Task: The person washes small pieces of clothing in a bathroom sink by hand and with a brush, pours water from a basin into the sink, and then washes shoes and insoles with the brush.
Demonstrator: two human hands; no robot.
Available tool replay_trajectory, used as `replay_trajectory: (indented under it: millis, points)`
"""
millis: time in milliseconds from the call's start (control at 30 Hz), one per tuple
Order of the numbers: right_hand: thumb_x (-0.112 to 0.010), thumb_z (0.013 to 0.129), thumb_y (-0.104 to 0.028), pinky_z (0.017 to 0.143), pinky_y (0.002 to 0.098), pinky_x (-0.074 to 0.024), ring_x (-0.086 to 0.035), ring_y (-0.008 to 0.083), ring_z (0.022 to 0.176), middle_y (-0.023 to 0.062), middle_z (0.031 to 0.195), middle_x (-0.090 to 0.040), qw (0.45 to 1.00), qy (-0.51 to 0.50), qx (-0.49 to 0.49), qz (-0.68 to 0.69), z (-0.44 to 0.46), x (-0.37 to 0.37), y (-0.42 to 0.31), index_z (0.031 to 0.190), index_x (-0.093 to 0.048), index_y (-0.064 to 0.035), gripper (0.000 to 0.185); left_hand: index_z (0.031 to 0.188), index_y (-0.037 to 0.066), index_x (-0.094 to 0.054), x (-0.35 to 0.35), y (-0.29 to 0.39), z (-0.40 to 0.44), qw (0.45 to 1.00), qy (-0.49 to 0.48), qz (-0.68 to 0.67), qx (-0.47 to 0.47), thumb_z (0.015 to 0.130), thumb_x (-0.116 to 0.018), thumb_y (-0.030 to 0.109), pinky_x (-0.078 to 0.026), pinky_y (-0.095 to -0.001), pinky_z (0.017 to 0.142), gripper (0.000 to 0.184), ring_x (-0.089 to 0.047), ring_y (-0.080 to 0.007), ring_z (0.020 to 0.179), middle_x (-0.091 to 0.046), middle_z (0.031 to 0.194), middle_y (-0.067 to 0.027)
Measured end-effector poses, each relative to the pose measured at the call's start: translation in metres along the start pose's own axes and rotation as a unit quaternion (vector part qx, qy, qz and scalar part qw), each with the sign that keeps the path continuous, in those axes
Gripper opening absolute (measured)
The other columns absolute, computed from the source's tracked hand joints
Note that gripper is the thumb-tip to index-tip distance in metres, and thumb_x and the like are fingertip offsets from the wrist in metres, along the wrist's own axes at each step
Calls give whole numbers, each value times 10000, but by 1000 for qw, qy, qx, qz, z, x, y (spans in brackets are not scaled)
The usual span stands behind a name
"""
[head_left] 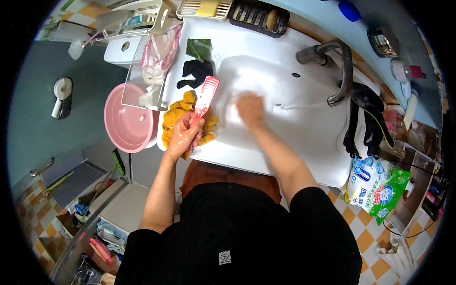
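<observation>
My left hand (183, 135) is wet and closed round the handle of a red and white brush (207, 95), held upright over the sink's left edge. Beneath that hand lies a bunched yellow cloth (176, 115). My right hand (250, 110) is over the white sink basin (304, 128), smeared by motion, so its fingers cannot be made out. A whitish blur lies beside it on the basin. Black cloth (195, 72) and a dark green cloth (198, 49) rest on the sink's left rim.
A dark faucet (348, 71) arches over the basin's right side. Black gloves (368, 111) hang at the right rim, above a detergent bag (377, 187). A pink basin (128, 118) stands at the left. Soap trays (259, 19) line the back.
</observation>
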State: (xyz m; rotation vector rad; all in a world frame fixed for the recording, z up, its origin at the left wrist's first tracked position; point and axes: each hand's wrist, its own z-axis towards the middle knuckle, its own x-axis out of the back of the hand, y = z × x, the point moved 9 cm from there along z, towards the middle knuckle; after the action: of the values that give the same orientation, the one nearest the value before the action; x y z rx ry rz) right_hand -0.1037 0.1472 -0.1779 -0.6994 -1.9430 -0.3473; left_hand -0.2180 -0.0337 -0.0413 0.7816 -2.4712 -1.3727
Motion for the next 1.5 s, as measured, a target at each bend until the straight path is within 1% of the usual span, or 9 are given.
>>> replay_trajectory:
  millis: [67, 300, 467, 633, 967, 1067, 1300, 1367, 1500]
  points:
    - [-603, 846, -177, 802, 478, -478, -637, 250, 943, 90, 977, -678, 912, 409, -12, -9, -23, 42, 68, 995, -690, -66, 205, 981, 50, -533, 2, 1, -1, 1000, 4, 4, 10, 996, -631, 218, -332, -209, 350, 196, -450, -56, 399, -548, 621, 5]
    - [-629, 856, -148, 964, 484, -461, -580, 352, 1116, 147, 1168, -618, 945, 145, -281, 81, -132, -29, 216, 1251, -653, -112, 397, 995, 38, -535, 2, -4, 1, 1000, 11, -18, -7, 1001, -615, 202, -325, -213, 351, 183, -441, -65, 398, -536, 590, -7]
    - [-672, 837, -94, 1030, 419, -455, -546, 327, 1218, 177, 1341, -551, 922, 176, -121, 324, -97, -32, 117, 1365, -571, -88, 538, 992, 40, -531, -1, 5, -1, 1000, 10, 1, -7, 1006, -599, 195, -326, -217, 355, 170, -445, -74, 396, -541, 593, -8]
    - [-724, 897, -282, 809, 385, -539, -638, 232, 917, 57, 869, -654, 292, 26, -160, 943, -61, -29, 135, 976, -647, -189, 144, 994, 40, -528, -1, 1, 1, 1000, 15, -6, 0, 1001, -601, 188, -367, -227, 390, 165, -448, -86, 398, -534, 596, -13]
    - [-555, 982, -95, 824, 293, -585, -598, 240, 1088, 174, 1289, -549, -152, -51, -89, 983, -43, -9, 153, 1299, -604, -158, 327, 957, 59, -510, -6, 5, -2, 999, 25, -17, -17, 1009, -602, 218, -355, -225, 377, 191, -452, -84, 391, -529, 587, -8]
    - [-573, 985, -145, 552, 304, -500, -586, 211, 673, 76, 938, -634, 79, -60, 110, 989, -62, 19, 159, 1195, -651, -144, 224, 936, 68, -502, -6, 6, -3, 999, 33, -10, -29, 1014, -597, 222, -351, -225, 370, 198, -453, -85, 385, -529, 581, -9]
    - [-639, 936, -400, 446, 301, -424, -510, 168, 504, 43, 714, -560, 454, 197, -398, 772, -88, -44, 235, 1049, -646, -109, 312, 932, 71, -505, -3, 4, -1, 999, 41, -13, -33, 1011, -602, 224, -346, -222, 358, 198, -451, -88, 372, -538, 577, -15]
    - [-624, 923, -294, 706, 396, -517, -643, 333, 817, 151, 1008, -650, 706, 327, -370, 507, -80, -73, 317, 1197, -569, -41, 377, 930, 71, -507, -4, 5, -1, 998, 46, -12, -34, 1009, -606, 223, -344, -220, 354, 198, -453, -87, 373, -537, 573, -16]
    - [-624, 922, -302, 1007, 497, -478, -590, 361, 1208, 265, 1375, -536, 718, 207, -478, 462, -58, -65, 333, 1447, -353, 84, 706, 928, 70, -512, -6, 9, -3, 999, 45, -10, -17, 1000, -619, 207, -348, -227, 355, 188, -455, -92, 376, -539, 579, -19]
